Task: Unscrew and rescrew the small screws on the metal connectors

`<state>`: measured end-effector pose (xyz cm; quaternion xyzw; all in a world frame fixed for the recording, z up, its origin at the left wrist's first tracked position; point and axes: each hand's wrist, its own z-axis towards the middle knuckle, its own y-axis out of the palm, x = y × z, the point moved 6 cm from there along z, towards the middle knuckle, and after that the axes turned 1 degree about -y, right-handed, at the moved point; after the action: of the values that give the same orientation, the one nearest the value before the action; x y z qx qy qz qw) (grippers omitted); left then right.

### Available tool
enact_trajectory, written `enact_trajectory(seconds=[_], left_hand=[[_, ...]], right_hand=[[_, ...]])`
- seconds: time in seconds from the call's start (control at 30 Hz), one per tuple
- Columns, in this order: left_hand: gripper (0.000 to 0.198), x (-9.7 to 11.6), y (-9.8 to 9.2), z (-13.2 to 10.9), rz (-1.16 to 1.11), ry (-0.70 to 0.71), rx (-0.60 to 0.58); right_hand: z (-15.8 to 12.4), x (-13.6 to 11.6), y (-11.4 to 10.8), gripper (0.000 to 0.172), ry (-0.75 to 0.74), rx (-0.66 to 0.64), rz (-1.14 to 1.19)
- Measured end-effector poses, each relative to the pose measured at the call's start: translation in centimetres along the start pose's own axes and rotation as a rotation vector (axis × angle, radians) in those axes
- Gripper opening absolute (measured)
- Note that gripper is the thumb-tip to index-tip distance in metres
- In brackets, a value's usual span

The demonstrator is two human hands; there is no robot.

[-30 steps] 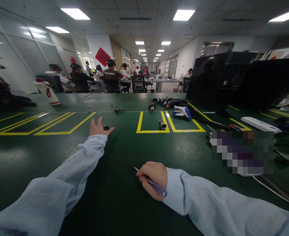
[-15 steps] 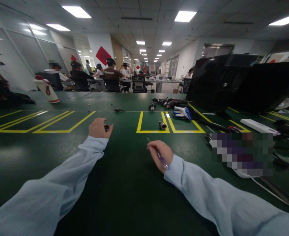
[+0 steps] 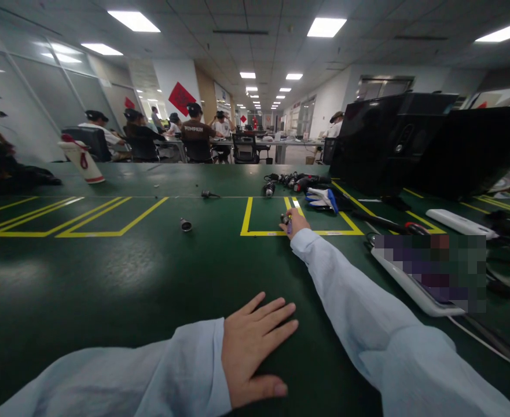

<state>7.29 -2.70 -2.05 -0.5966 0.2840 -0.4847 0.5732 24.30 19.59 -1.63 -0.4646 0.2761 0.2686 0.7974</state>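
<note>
My left hand (image 3: 258,347) lies palm down near the front of the green table, fingers spread and holding nothing. Farther forward, my right hand (image 3: 298,222) is closed, with the purple see-through handle of a slim screwdriver (image 3: 289,226) showing at its fingers. Those fingers also reach a small metal cylindrical connector (image 3: 285,219) inside a yellow taped box; whether they grip it is hard to make out. Another metal connector (image 3: 186,225) stands alone on the table to the left. A dark connector with a thin tail (image 3: 209,194) lies beyond it.
A blue and white glove (image 3: 321,200) and a heap of black cables (image 3: 293,180) lie behind my right hand. Black monitors (image 3: 393,139) and a white power strip (image 3: 461,224) are at the right. A white cup (image 3: 83,162) leans far left. People sit in the background.
My left hand has left the left connector and come back toward me, now flat and spread. My right hand has moved forward with the screwdriver to the connector in the taped box.
</note>
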Motion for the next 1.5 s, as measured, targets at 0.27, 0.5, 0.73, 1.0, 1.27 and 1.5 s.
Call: enact_trajectory(seconds=[0.27,0.5,0.73,1.0,1.27,1.5], left_hand=[[0.047,-0.7,-1.1,-0.5,-0.047,0.015,0.131],[0.027,-2.1,-3.7,-1.7,-0.01,-0.134,0.46],[0.024,-2.5,-3.3,-1.1,0.017,-0.15,0.429],[0.039,-3.3,-2.5,-0.8,-0.012,-0.153,0.313],[0.026,-4.5,-3.2,-0.6,0.315,-0.111,0.3],[0.036,-3.4,-4.7,-0.5,0.497,-0.018,0.276]], right_hand=[[-4.2,-1.7,-0.4,0.03,0.011,-0.059,0.115],[-15.7,-6.9,-0.8,0.039,-0.097,-0.289,0.452],[-19.3,-8.5,-1.7,0.039,-0.038,-0.451,0.35],[-19.0,-8.3,-0.9,0.037,-0.079,-0.5,0.446],[-18.9,-8.5,-1.3,0.023,-0.196,-0.481,0.493],[-19.2,-8.7,-1.2,0.026,-0.223,-0.508,0.376]])
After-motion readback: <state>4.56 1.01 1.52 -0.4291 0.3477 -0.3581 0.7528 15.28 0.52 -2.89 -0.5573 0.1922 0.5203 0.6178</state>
